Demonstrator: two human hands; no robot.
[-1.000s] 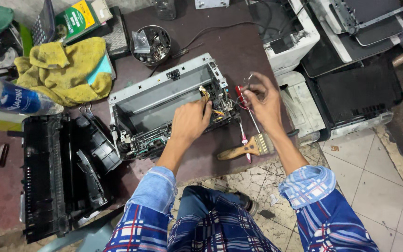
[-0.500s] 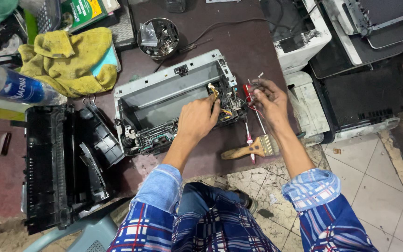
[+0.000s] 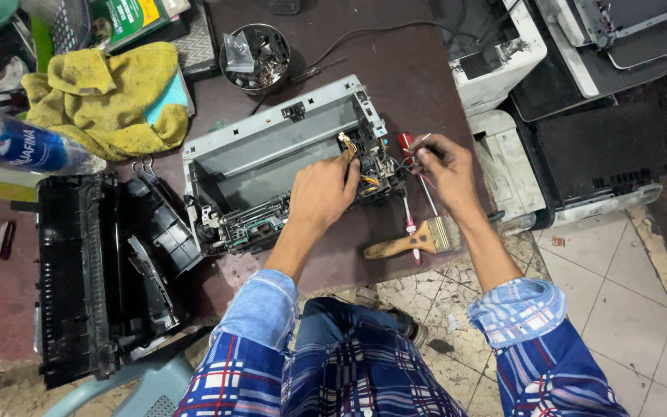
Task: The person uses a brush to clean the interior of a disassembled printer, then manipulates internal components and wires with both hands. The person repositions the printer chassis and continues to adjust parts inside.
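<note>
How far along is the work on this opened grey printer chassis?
Done: the grey printer chassis is stripped, its black plastic cover set aside at left. In hand: the left hand rests on the wiring end, the right hand pinches thin wires. Left: red-handled screwdrivers and the wooden-handled brush lie idle; the chassis remains open, not reassembled.

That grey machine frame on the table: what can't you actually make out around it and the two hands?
Head view only:
- Left hand covers part of the grey frame; its fingertips are hidden.
- Right hand: what the fingers pinch is too thin to identify.
- Metal bowl: contents too small to identify.
- Plastic bottle is cut off by the left edge.
- Paintbrush: a screwdriver crosses over it.
</note>
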